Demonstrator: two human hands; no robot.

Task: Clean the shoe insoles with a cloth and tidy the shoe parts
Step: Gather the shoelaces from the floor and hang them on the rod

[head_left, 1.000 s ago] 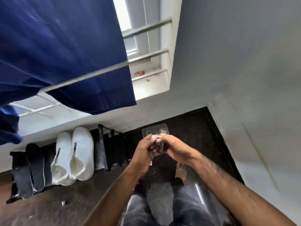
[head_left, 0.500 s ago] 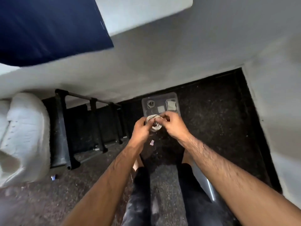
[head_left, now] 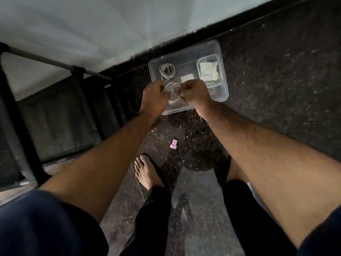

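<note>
At frame centre I hold a coiled white lace (head_left: 171, 90) over the near edge of a clear box (head_left: 219, 50) on the floor. My left hand (head_left: 154, 97) grips its left side, my right hand (head_left: 193, 93) pinches its right. Another lace coil (head_left: 167, 70) lies inside. A pink scrap (head_left: 173, 144) sits lower, by my foot (head_left: 145, 172).

Both hands' fingers curl inward, tips hidden. Coiled white shoelace (head_left: 171, 89) partly covered by left hand (head_left: 154, 97) and right hand (head_left: 195, 93). Clear plastic container (head_left: 224, 85) near edge hidden behind hands. Black rack (head_left: 55, 115) cut off at left edge. Right foot hidden behind right forearm.
</note>
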